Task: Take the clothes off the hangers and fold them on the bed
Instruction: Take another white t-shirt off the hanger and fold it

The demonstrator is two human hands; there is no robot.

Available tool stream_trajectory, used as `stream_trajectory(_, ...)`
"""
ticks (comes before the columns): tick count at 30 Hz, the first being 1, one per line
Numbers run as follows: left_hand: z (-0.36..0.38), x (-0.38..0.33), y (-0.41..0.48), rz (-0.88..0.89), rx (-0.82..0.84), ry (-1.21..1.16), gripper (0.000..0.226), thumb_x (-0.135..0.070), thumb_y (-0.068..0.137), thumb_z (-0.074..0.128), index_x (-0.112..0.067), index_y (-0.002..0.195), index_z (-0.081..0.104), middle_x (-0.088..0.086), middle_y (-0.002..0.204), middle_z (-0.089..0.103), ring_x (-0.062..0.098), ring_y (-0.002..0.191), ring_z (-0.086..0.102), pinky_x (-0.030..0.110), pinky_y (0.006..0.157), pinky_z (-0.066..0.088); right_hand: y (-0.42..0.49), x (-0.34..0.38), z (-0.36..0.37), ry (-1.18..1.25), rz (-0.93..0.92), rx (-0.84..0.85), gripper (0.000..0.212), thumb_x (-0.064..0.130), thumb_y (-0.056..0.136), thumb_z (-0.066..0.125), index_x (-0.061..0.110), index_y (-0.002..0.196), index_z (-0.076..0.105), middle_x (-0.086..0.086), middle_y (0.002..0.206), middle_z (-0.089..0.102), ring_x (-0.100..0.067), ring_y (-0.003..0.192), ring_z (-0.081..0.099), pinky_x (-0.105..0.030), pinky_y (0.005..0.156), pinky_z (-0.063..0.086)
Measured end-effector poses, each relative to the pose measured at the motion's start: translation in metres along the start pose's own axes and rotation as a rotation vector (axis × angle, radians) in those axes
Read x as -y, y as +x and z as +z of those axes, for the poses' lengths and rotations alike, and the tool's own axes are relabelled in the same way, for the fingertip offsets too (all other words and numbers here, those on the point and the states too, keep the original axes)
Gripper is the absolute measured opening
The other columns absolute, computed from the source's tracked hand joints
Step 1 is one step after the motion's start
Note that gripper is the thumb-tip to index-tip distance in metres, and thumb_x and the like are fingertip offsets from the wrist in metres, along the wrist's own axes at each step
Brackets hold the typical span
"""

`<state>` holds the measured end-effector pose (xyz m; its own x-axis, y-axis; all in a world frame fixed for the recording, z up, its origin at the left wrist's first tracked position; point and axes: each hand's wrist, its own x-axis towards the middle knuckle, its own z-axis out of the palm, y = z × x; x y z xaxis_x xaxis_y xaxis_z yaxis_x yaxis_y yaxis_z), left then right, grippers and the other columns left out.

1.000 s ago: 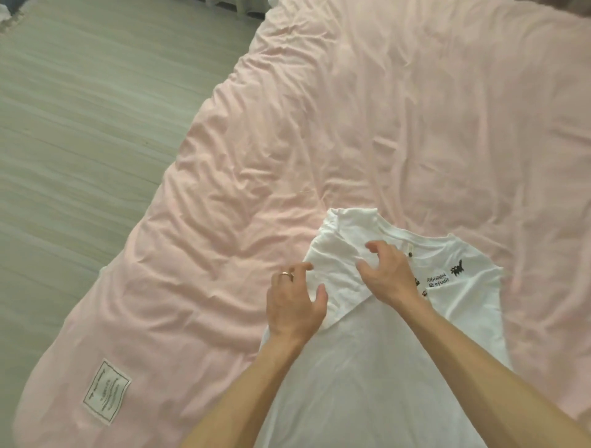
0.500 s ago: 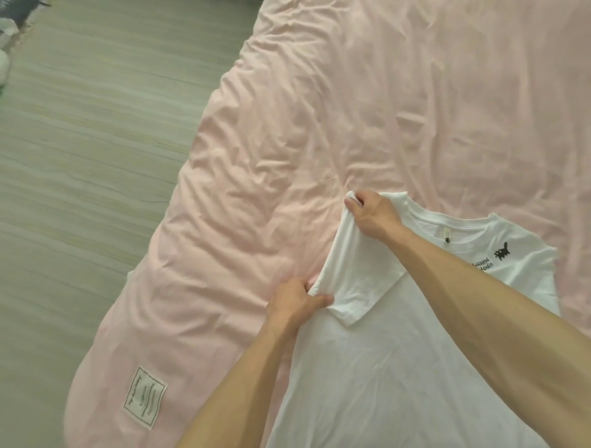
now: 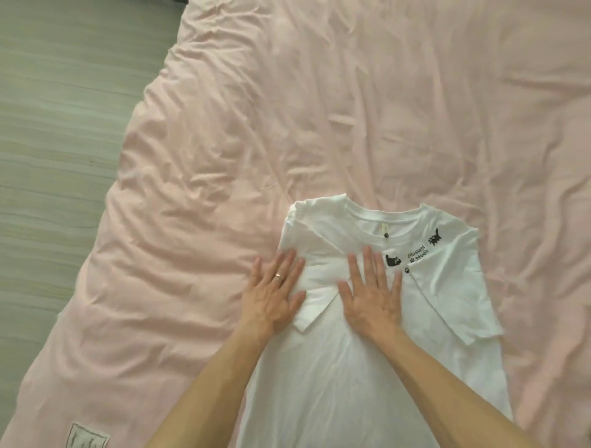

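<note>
A white T-shirt [image 3: 358,361] with small black cat prints near its collar lies flat on the pink bed [image 3: 319,112], collar pointing away from me. Both sleeves are folded inward over the body. My left hand [image 3: 275,294], a ring on one finger, rests flat with fingers spread on the shirt's left edge, partly over the folded left sleeve. My right hand [image 3: 372,292] lies flat and spread on the chest just below the collar. Neither hand grips the cloth. No hanger is in view.
The pink duvet covers the bed, wrinkled, with a white label [image 3: 86,443] at its near left corner. The bed's left edge drops to a grey-green wooden floor [image 3: 48,160]. A dark object shows at the top edge [image 3: 179,2].
Both hands have let go of the left sleeve they were folding inward and now lie flat and spread on the shirt. The sleeve lies folded over the body.
</note>
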<state>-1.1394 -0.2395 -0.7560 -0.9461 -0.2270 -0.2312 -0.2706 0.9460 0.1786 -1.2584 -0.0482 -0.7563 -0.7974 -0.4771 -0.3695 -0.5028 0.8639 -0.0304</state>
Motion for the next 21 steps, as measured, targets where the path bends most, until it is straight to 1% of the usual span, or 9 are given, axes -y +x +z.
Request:
stream_trajectory(1,0.002,0.001,0.000,-0.027,0.022,0.026,0.066,-0.054,0.096,0.031,-0.024,0.154,0.036,0.000,0.163,0.027,0.017,0.150,0.024,0.050,0.120,0.004,-0.002,-0.008,-0.001,0.003,0.042,-0.007,0.068,0.059,0.099,0.007,0.031,0.159,-0.008,0.002,0.163,-0.028,-0.014,0.148,-0.031,-0.054,0.118,-0.017)
stream_trajectory(3,-0.003,-0.006,0.004,-0.080,0.025,0.013,0.068,-0.053,0.097,0.032,-0.022,0.157,0.027,0.003,0.165,0.019,0.019,0.152,0.011,0.050,0.120,0.000,-0.008,-0.018,-0.006,0.041,0.087,-0.065,0.070,0.058,0.099,0.009,0.026,0.161,0.001,-0.002,0.165,-0.021,-0.017,0.151,-0.022,-0.053,0.119,-0.014)
stream_trajectory(6,-0.014,-0.028,0.012,-0.050,-0.033,-0.001,0.067,-0.049,0.100,0.029,-0.021,0.160,0.017,0.004,0.168,0.007,0.023,0.155,0.002,0.052,0.121,0.002,-0.020,-0.020,-0.011,0.115,-0.005,-0.225,0.067,0.055,0.101,0.024,0.024,0.160,0.015,-0.008,0.168,-0.001,-0.021,0.155,-0.005,-0.052,0.121,-0.007)
stream_trajectory(8,-0.018,-0.039,0.023,0.005,-0.011,0.003,0.065,-0.050,0.101,0.023,-0.025,0.160,0.014,0.000,0.168,0.003,0.022,0.155,-0.001,0.052,0.122,0.003,-0.020,-0.013,-0.011,0.142,-0.099,-0.215,0.064,0.055,0.102,0.025,0.031,0.160,0.013,-0.008,0.168,-0.001,-0.022,0.155,-0.006,-0.053,0.121,-0.005)
stream_trajectory(11,-0.016,-0.051,0.033,-0.023,0.123,-0.039,0.066,-0.061,0.095,0.002,-0.041,0.156,-0.013,-0.010,0.162,-0.027,0.019,0.150,-0.025,0.047,0.123,-0.007,-0.018,-0.011,0.004,0.125,-0.188,-0.166,0.061,0.057,0.102,0.025,0.038,0.159,0.016,-0.005,0.168,0.002,-0.022,0.155,-0.002,-0.055,0.120,0.001)
stream_trajectory(13,-0.014,-0.051,0.033,-0.061,0.186,-0.035,0.067,-0.065,0.089,-0.007,-0.046,0.151,-0.023,-0.014,0.157,-0.038,0.017,0.147,-0.033,0.045,0.123,-0.012,-0.017,-0.022,0.014,0.079,-0.181,-0.130,0.063,0.059,0.100,0.024,0.036,0.159,0.017,-0.004,0.168,0.005,-0.021,0.155,0.001,-0.056,0.120,0.004)
stream_trajectory(16,-0.012,-0.057,0.024,-0.136,0.192,-0.043,0.064,-0.064,0.091,-0.006,-0.048,0.151,-0.020,-0.015,0.158,-0.035,0.014,0.146,-0.032,0.041,0.121,-0.015,-0.020,-0.052,0.021,0.058,-0.152,-0.091,0.066,0.061,0.100,0.018,0.034,0.160,0.012,-0.002,0.168,-0.001,-0.019,0.155,-0.004,-0.055,0.121,0.002)
stream_trajectory(19,-0.014,-0.063,-0.005,-0.254,0.210,-0.052,0.059,-0.059,0.098,0.002,-0.047,0.153,-0.016,-0.012,0.161,-0.028,0.011,0.148,-0.027,0.043,0.122,-0.013,-0.038,-0.079,0.017,0.122,-0.093,-0.074,0.065,0.059,0.100,0.017,0.034,0.160,0.008,0.000,0.168,-0.007,-0.017,0.154,-0.009,-0.044,0.121,-0.002)
stream_trajectory(21,-0.014,-0.065,-0.030,-0.331,0.217,-0.088,0.057,-0.056,0.102,0.008,-0.046,0.154,-0.013,-0.013,0.162,-0.025,0.010,0.148,-0.026,0.045,0.122,-0.010,-0.056,-0.100,0.016,0.187,-0.076,-0.049,0.066,0.057,0.100,0.022,0.031,0.160,0.009,0.000,0.168,-0.007,-0.015,0.154,-0.008,-0.040,0.120,0.000)
